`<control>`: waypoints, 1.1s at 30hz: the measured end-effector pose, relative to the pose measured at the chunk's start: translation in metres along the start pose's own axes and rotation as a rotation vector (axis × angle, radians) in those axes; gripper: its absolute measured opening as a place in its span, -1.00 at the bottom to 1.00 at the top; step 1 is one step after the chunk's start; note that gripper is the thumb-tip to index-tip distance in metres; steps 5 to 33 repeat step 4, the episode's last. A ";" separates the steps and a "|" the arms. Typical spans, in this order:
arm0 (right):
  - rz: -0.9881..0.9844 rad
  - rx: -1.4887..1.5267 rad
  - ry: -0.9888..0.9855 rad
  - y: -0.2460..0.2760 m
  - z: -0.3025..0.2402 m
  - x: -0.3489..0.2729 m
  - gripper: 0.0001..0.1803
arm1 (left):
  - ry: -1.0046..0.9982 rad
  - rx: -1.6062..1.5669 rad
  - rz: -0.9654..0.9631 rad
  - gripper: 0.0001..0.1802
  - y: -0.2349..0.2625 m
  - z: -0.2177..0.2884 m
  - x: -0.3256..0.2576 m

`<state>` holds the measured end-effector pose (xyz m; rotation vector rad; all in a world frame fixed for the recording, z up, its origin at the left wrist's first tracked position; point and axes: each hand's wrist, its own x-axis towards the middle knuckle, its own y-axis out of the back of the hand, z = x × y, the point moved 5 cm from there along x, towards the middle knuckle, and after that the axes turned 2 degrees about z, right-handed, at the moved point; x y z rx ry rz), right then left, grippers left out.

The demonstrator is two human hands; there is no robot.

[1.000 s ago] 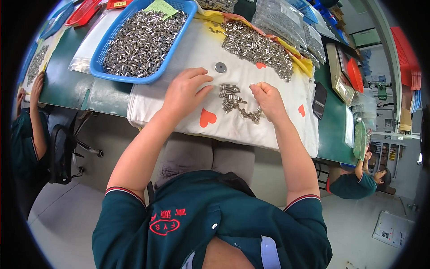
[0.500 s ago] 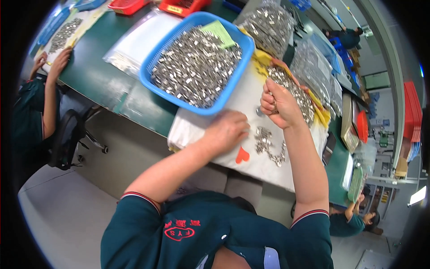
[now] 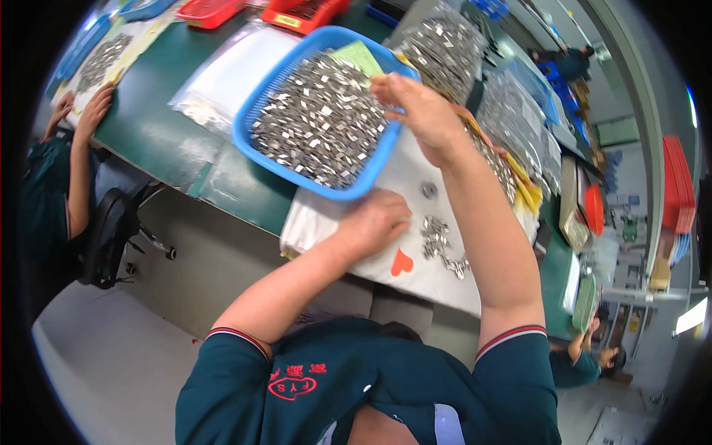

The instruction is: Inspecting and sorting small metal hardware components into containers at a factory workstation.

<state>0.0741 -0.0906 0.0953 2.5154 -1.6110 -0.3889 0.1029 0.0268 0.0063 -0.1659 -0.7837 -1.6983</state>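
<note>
My right hand (image 3: 421, 115) is over the right rim of a blue plastic basket (image 3: 245, 133). Its fingers are loosened and apart, and nothing shows in them. Many small silvery metal pieces (image 3: 319, 111) fill the basket, with a green paper slip (image 3: 359, 56) on top. Below the basket's near corner, my left hand (image 3: 377, 222) rests on a white cloth (image 3: 356, 271) with curled fingers; whatever they may hold is hidden. Right of it lie a loose cluster of metal pieces (image 3: 436, 239), a small round grey object (image 3: 429, 190) and an orange heart-shaped piece (image 3: 401, 262).
Behind my right forearm, more metal pieces (image 3: 498, 165) lie along a yellow-edged cloth (image 3: 530, 194). Clear bags of parts (image 3: 443, 44) stand at the back right. Flat plastic bags (image 3: 230, 70) and red bins (image 3: 300, 13) lie beyond the basket. A co-worker's hands (image 3: 95, 107) are at far left.
My right hand has moved up and left from above the cloth to the basket's right rim, and its fist has loosened. My left hand has barely moved.
</note>
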 end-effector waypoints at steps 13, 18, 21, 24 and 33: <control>0.240 -0.137 0.067 0.073 0.020 -0.069 -0.60 | 0.089 -0.083 0.066 -0.85 0.015 0.008 -0.002; 0.240 -0.137 0.067 0.073 0.020 -0.069 -0.60 | 0.089 -0.083 0.066 -0.85 0.015 0.008 -0.002; 0.240 -0.137 0.067 0.073 0.020 -0.069 -0.60 | 0.089 -0.083 0.066 -0.85 0.015 0.008 -0.002; 0.240 -0.137 0.067 0.073 0.020 -0.069 -0.60 | 0.089 -0.083 0.066 -0.85 0.015 0.008 -0.002; 0.240 -0.137 0.067 0.073 0.020 -0.069 -0.60 | 0.089 -0.083 0.066 -0.85 0.015 0.008 -0.002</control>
